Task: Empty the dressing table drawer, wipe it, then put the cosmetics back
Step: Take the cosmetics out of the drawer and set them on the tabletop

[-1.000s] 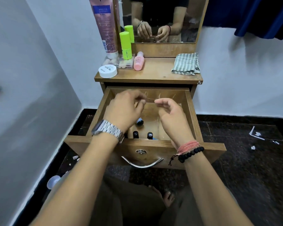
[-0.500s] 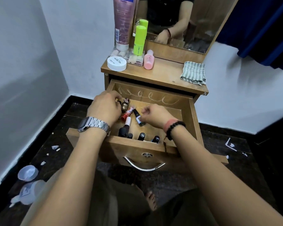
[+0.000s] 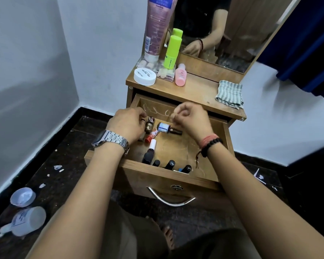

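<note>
Hands over open drawer (image 3: 222, 146). Left hand (image 3: 126, 124) curled, fingers down by small gold bottle (image 3: 149, 126); cannot tell if it grips bottle. Right hand (image 3: 190, 118) curled near drawer's back wall; cannot tell if it pinches anything. Bottle with white label (image 3: 166, 128) lies flat just under right hand. Red tube (image 3: 151, 136) beside it. Dark bottles (image 3: 171, 164) stand in row at drawer front. Striped cloth (image 3: 229, 94) folded on tabletop (image 3: 195, 88), right side. White jar (image 3: 144, 76), pink bottle (image 3: 180, 74), green stick (image 3: 172, 52) on left side

Home bedroom corner — mirrored dressing table (image 3: 195, 88), cosmetics drawer (image 3: 176, 146).
</note>
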### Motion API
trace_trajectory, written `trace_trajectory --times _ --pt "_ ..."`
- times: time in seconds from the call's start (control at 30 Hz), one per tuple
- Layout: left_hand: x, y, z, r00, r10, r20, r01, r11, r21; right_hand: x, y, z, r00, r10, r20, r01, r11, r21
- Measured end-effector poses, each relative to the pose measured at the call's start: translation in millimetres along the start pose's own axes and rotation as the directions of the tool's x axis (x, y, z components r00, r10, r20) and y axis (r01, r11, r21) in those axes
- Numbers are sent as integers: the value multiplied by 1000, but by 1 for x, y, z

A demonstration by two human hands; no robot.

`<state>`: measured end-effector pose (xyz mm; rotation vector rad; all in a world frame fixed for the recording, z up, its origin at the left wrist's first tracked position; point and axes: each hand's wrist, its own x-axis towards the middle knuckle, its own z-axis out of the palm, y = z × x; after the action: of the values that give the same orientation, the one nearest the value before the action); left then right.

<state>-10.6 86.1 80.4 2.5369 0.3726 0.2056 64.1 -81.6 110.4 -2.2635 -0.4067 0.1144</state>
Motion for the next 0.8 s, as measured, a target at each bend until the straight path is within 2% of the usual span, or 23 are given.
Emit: trace_trajectory --times 0.03,0.1,0.13,0.17,0.27,0.33,0.4,0.53,0.63,0.7,0.8 --pt "0 1 0 1000 -1 -6 1 1000 -1 6 -8 -6 998 -19 -64 23 998 58" --pt "-2 2 0 1000 -4 -7 4 1000 -5 18 -27 -12 989 -78 -125 77 997 -11" --pt "-3 2 -1 1000 -8 -4 8 1000 -9 23 -35 -11 992 -102 -79 93 989 -111" --pt "-3 2 -1 1000 -13 -1 13 1000 -15 25 -39 -7 995 -93 24 96 970 -226" --pt "-4 2 -5 1000 -31 -3 30 998 -54 18 -37 16 942 72 327 107 862 -496" --pt "-4 4 -6 999 -38 -1 38 995 -88 9 -28 31 898 147 414 153 778 -609" --pt "-4 4 -7 999 -47 2 47 993 -106 5 -20 42 881 165 444 208 706 -676" --pt "-5 4 -5 998 -58 14 60 991 -121 4 -6 46 898 119 423 213 723 -657" --pt "-5 3 -6 998 -57 12 58 990 -130 10 -1 35 907 106 409 164 804 -572" --pt "-4 4 -5 999 -53 11 54 991 -123 15 -10 21 932 39 359 144 873 -467" --pt "-4 4 -5 998 -54 10 55 991 -124 27 -34 -2 968 -81 237 165 918 -361"
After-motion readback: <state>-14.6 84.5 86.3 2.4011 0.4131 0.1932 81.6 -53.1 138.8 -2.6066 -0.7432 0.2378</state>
